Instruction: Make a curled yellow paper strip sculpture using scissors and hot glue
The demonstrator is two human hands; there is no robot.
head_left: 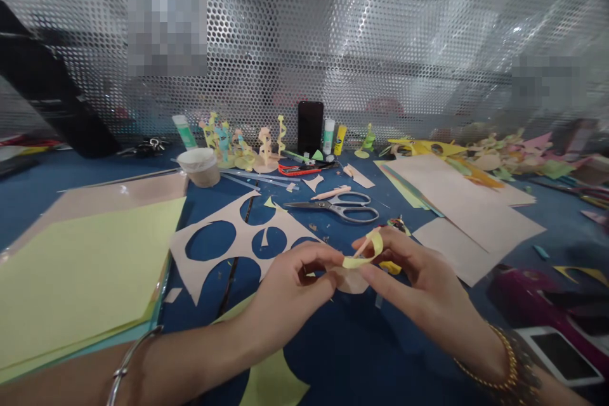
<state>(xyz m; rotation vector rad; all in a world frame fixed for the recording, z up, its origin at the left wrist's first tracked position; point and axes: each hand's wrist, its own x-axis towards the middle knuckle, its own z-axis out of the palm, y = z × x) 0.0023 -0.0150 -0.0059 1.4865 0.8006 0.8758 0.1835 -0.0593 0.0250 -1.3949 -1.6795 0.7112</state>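
A dark blue bench stands against a perforated silver metal screen, a squat beige round tub near it, contents unseen. Just above the bench, fingers of the left hand and right hand pinch a curled pale-yellow paper strip.

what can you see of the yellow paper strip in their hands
A narrow, pale yellow paper strip is curled into an open loop, thin and matte, with clean cut edges. It is held above a blue work surface, pinched between the fingers of the bare left hand and bare right hand. A pale pink paper piece lies close beneath it.
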